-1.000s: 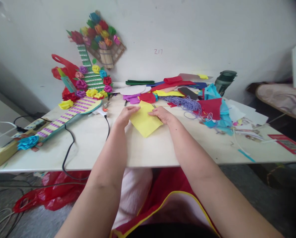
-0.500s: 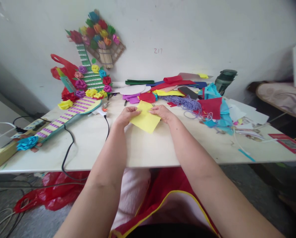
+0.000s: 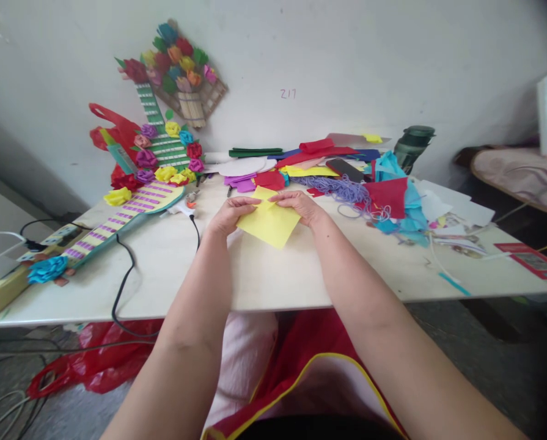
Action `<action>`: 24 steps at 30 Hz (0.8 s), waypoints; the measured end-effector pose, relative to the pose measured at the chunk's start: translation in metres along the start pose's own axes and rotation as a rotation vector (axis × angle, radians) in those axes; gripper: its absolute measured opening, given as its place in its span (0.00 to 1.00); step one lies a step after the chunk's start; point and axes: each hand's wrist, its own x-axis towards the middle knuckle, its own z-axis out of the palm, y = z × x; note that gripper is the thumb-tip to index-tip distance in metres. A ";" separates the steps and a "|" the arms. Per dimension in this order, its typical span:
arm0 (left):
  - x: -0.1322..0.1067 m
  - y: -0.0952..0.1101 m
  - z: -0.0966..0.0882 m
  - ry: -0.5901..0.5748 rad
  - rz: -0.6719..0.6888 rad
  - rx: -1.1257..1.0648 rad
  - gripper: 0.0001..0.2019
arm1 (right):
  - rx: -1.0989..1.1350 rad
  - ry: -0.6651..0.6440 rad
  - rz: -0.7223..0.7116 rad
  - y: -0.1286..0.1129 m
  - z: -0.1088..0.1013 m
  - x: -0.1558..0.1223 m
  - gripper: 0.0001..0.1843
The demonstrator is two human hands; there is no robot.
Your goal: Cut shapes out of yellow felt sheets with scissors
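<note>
A square of yellow crepe paper (image 3: 273,227) is held up over the white table (image 3: 273,287), one corner pointing toward me. My left hand (image 3: 233,212) pinches its left side between thumb and fingers. On the opposite side my right hand (image 3: 297,205) pinches the paper too, with the thumb on top. Between the two thumbs the paper is gathered into a small crease. Fingers underneath are partly hidden by the sheet.
To the left lies a striped guitar-shaped board (image 3: 131,208) trimmed with paper flowers, beside a hot glue gun (image 3: 181,206) with a black cord. Behind the hands are coloured paper sheets (image 3: 310,171) and purple yarn (image 3: 337,188). A dark bottle (image 3: 413,150) stands at the back right.
Both hands have drawn slightly closer together, and the yellow paper between the thumbs is now creased. The lower part of the sheet spreads a little wider.
</note>
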 end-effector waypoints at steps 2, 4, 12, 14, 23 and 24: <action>-0.001 0.001 0.001 0.012 0.004 -0.005 0.15 | 0.002 0.002 -0.021 0.000 0.000 0.000 0.10; -0.001 0.002 0.002 0.024 -0.001 0.003 0.14 | -0.006 0.006 -0.036 0.000 0.002 0.000 0.09; 0.000 0.001 0.001 -0.023 0.002 0.028 0.12 | -0.077 0.005 -0.055 -0.001 0.003 0.000 0.07; 0.001 0.001 0.001 -0.030 0.021 0.027 0.12 | -0.077 -0.008 -0.074 0.000 0.003 0.000 0.09; -0.003 0.005 0.010 -0.054 -0.041 0.137 0.20 | -0.172 0.077 -0.119 0.000 0.013 0.000 0.13; -0.003 0.005 0.010 -0.060 -0.035 0.138 0.22 | -0.184 0.086 -0.124 0.001 0.013 0.001 0.14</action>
